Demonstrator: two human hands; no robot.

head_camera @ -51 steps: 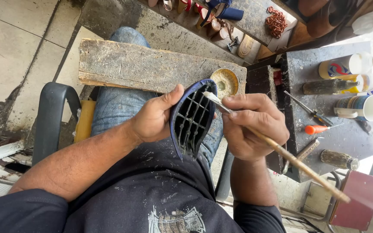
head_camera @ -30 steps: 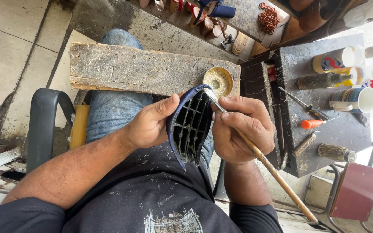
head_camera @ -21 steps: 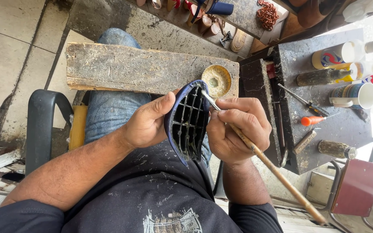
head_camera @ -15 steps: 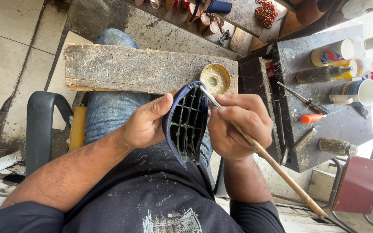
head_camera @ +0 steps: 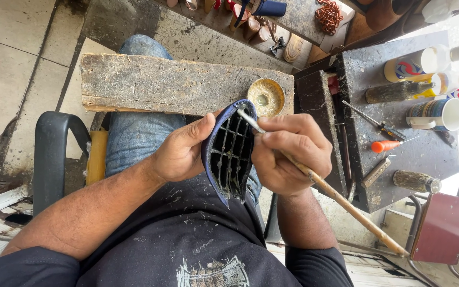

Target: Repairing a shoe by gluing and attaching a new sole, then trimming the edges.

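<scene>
I see a dark blue shoe sole (head_camera: pixel 228 154) held up over the lap, between both hands, just below the worn wooden board (head_camera: pixel 171 85) across the knees. Its shown face is a black ribbed grid w/ a blue rim, tapering to a point at the bottom; the other face is turned away, can't see it. Left hand (head_camera: pixel 179 154) is clasped around the sole's left edge, thumb laid along the rim. Right hand (head_camera: pixel 288 154) is pinched tight on a long wooden-handled brush (head_camera: pixel 325 186), whose pale tip touches the top of the grid; its bristles are too small to make out. The handle runs down-right, its end near a red stool (head_camera: pixel 442 228) that's cut off by the frame edge. A small round tin (head_camera: pixel 265 96) w/ yellowish stuff sits on the board's right end, just above the sole. Dark bench (head_camera: pixel 410 143) at right carries a mug (head_camera: pixel 436 114), a bottle, an orange-handled tool (head_camera: pixel 386 145); items at the right edge are washed out by glare.
</scene>
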